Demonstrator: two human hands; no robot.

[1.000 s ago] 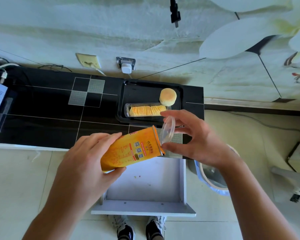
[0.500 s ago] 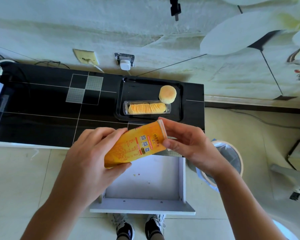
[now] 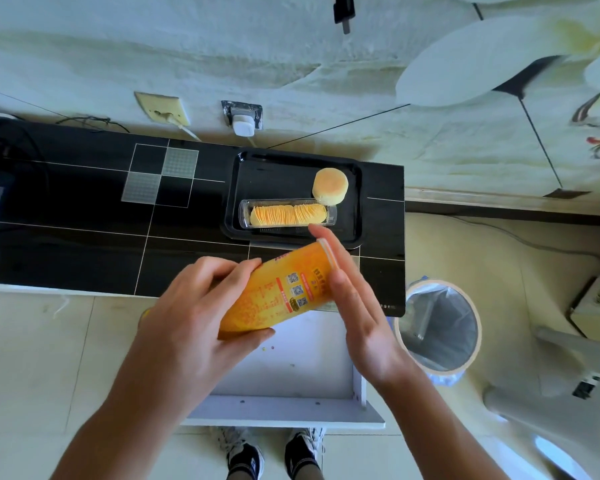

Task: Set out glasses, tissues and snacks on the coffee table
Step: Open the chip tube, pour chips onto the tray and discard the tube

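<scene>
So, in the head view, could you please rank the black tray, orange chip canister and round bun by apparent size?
1. Black plastic tray
2. Orange cardboard chip canister, though nearer the camera, so unsure
3. Round golden bun

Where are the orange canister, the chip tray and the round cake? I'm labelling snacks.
orange canister (image 3: 274,299), head view, middle of its printed side.
chip tray (image 3: 288,215), head view, the stacked chips.
round cake (image 3: 329,186), head view, its top.

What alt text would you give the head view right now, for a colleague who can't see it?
Left hand grips a tilted orange snack can while the right hand presses flat fingers on its lid end, above an open white drawer. Behind, a black tray on the black table holds stacked crisps and a round bun.
</scene>
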